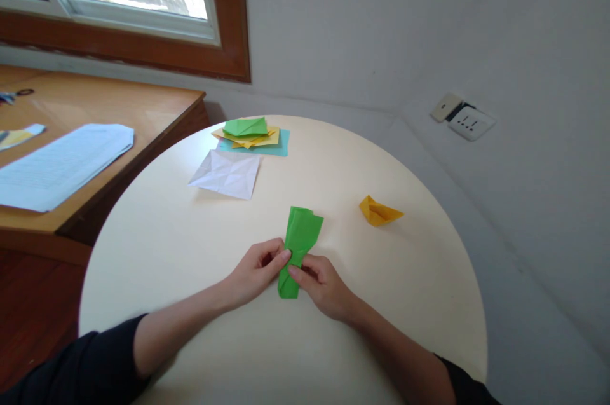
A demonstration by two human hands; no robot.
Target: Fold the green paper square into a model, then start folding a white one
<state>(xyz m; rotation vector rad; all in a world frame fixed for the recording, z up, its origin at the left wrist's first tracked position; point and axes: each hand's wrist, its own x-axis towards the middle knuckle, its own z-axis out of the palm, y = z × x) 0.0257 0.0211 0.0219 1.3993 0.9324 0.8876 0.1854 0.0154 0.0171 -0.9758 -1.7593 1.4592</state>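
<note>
A folded piece of green paper is held between both hands above the round table's middle, narrow at the waist and wider at its far end. My left hand pinches its left edge between thumb and fingers. From the other side, my right hand grips it slightly lower, thumb lying on top. The fingers behind the paper are partly hidden. Right of the hands, a small folded yellow paper boat rests on the tabletop.
The round cream table bears a creased white sheet and, behind it, a pile of green, yellow and blue papers. At left stands a wooden desk with printed sheets. A wall socket is at right.
</note>
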